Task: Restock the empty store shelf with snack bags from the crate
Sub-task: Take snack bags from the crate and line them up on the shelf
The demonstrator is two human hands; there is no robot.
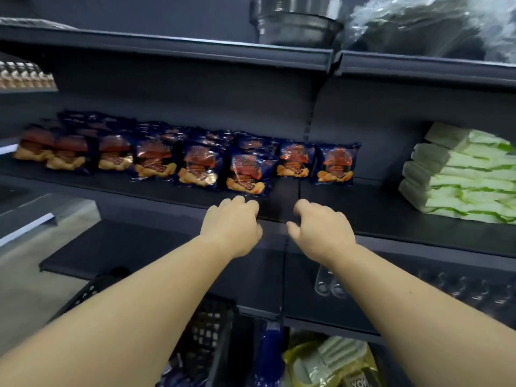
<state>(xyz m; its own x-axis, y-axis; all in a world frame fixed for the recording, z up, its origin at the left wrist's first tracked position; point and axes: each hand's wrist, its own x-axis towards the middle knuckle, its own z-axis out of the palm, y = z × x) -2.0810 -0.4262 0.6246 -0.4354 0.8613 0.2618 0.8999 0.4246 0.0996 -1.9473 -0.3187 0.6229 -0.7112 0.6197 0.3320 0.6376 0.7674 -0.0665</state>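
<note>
Below the blurred snack bags (245,174), both hands (276,224) hover empty, fingers loosely curled, partly hiding the crate (206,331).

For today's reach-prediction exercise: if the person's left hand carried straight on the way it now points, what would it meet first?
Probably the nearest blue snack bag, standing just beyond the left hand on the shelf. Depth is unclear, so the hand may brush the shelf first.

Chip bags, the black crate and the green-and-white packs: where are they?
rightmost chip bag (336,164): head view, middle of its front.
black crate (208,328): head view, on its mesh wall.
green-and-white packs (463,174): head view, middle of the stack.
</note>
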